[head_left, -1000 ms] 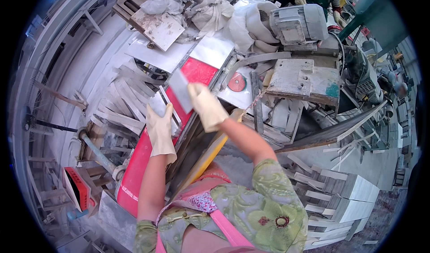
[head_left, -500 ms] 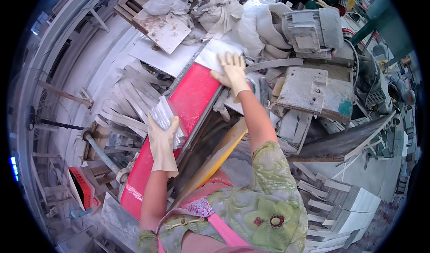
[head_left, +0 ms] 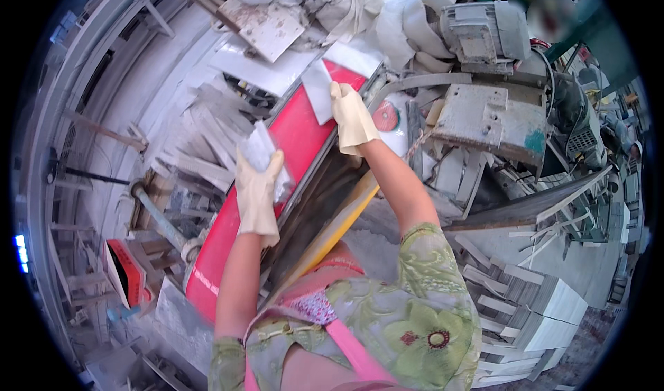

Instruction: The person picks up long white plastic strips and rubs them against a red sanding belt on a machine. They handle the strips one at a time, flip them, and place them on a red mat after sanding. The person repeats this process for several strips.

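A red, wet-looking belt point(head_left: 294, 131) runs diagonally in front of me. My gloved left hand point(head_left: 256, 194) is wrapped round a stack of thin whitish tiles point(head_left: 260, 150) above the belt's left edge. Farther up, my gloved right hand point(head_left: 354, 117) is closed on the edge of a flat white tile point(head_left: 318, 92), which is tilted across the belt. Another white piece point(head_left: 354, 60) lies at the belt's far end, beyond that tile. Both gloves are cream-coloured, and the right fingertips are partly hidden.
A dusty motor point(head_left: 484, 34) and metal housing point(head_left: 484, 124) stand to the right. Loose pale strips point(head_left: 200, 135) are heaped left of the belt. A yellow-edged panel point(head_left: 339, 218) lies between the belt and my body. Stacked pale slabs point(head_left: 546, 315) stand at lower right.
My right hand has gone from lying spread on the white sheet at the far end to gripping a white tile, now turned over the belt. The left hand's stack has tilted up slightly.
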Demonstrator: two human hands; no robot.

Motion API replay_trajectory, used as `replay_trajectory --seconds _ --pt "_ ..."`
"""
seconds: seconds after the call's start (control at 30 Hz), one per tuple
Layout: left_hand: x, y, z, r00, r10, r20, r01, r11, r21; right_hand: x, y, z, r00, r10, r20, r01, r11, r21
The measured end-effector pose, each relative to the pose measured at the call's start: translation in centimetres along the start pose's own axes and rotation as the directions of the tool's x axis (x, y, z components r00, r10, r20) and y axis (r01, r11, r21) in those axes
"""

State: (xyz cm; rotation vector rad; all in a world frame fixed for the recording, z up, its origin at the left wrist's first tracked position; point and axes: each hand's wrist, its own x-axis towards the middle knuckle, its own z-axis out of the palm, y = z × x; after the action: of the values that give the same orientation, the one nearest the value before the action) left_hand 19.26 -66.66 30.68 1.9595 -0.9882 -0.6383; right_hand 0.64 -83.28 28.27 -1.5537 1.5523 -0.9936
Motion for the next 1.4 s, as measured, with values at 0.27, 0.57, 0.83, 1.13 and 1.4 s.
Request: replay_trajectory --seconds 0.27,0.57,0.83,1.13,1.4 --pt "0.2 -0.7 0.0 0.995 0.098 -0.012 -0.096 0.988 0.118 -14.5 -4.6 3.1 0.982 -0.026 0.189 0.014 0.998 0.064" --pt "1.6 -0.5 0.5 0.995 -0.046 -0.089 0.062 0.98 0.189 -17.9 -4.5 4.2 0.884 -0.07 0.462 0.051 0.997 0.055" --pt "0.5 0.9 1.5 0.995 0.065 -0.073 -0.046 0.971 0.234 -16.2 0.9 6.6 0.873 -0.193 0.448 0.062 0.955 0.291" --pt "0.0 -4.4 -12.8 0.686 0.145 0.713 -0.534 0.766 0.358 -29.3 -6.8 10.4 0.646 -0.106 0.756 -0.136 0.958 0.251" --pt "-6.6 -11.1 -19.1 0.879 0.403 0.256 -0.463 0.849 0.253 -22.2 -4.9 5.3 0.807 -0.124 0.577 -0.369 0.658 0.657"
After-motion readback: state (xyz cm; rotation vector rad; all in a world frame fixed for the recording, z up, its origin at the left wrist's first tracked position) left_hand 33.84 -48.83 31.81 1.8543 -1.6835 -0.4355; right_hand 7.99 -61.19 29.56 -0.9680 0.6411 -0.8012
